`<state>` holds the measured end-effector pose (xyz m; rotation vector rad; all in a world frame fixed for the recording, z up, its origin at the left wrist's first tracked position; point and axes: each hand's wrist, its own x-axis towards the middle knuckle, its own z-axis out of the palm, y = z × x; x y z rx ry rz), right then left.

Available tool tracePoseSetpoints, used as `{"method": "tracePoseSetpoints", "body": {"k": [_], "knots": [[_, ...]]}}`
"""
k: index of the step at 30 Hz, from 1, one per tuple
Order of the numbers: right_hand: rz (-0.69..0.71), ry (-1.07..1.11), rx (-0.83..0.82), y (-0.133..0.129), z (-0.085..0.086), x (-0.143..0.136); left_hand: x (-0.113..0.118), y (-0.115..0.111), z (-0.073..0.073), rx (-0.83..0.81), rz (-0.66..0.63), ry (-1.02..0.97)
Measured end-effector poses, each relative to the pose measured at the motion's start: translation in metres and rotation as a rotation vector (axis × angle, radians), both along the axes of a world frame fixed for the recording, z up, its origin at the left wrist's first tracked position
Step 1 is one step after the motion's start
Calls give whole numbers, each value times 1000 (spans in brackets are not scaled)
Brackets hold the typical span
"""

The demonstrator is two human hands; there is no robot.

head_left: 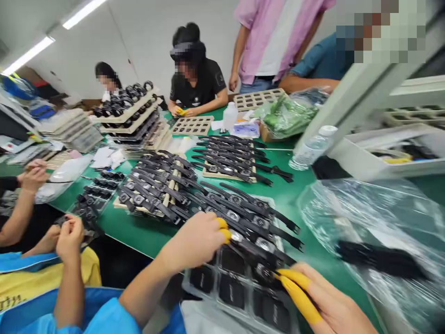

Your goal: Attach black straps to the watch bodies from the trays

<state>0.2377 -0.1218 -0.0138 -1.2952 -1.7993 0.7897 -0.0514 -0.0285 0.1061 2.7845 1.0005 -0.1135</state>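
Yellow finger cots cover fingertips on both my hands. My left hand is closed, its fingertips pinched at a black-strapped smartwatch on the near side of the rows. At the lower right, my right hand has thumb and finger closing on the edge of another smartwatch. Under both hands lies a clear plastic tray with dark square pieces in its compartments. Just beyond, more black smartwatches lie side by side on a tray, straps stretched out. Motion blurs the fingertips slightly.
Stacked trays of watches stand left of centre, with another watch tray behind. A water bottle, a clear plastic bag and a white bin are on the right. Co-workers' hands are close on the left.
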Motion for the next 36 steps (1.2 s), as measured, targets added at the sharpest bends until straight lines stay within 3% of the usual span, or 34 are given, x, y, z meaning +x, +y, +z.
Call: {"method": "tracePoseSetpoints", "body": {"k": [1, 8, 15, 20, 24, 26, 29, 32, 36], "knots": [[63, -74, 11, -3, 4, -2, -6, 1, -4, -10, 15, 19], [-39, -446, 280, -7, 14, -29, -24, 3, -37, -182, 6, -1], [8, -453, 302, -7, 23, -30, -32, 4, -49, -195, -9, -118], [-29, -498, 287, -10, 15, -33, -28, 3, -64, -57, -19, -77], [-68, -418, 178, -15, 10, -20, -24, -2, -79, 210, -20, -252], [-176, -334, 123, -13, 5, -1, -28, -8, -83, 337, 7, -374], [-522, -331, -27, -3, -8, 47, -40, -21, -86, 359, 19, -409], [-863, -529, -372, 10, -23, 98, -55, -34, -91, 415, -19, -302], [-997, -604, -627, 28, -38, 138, -63, -40, -98, 465, -59, -99]]}}
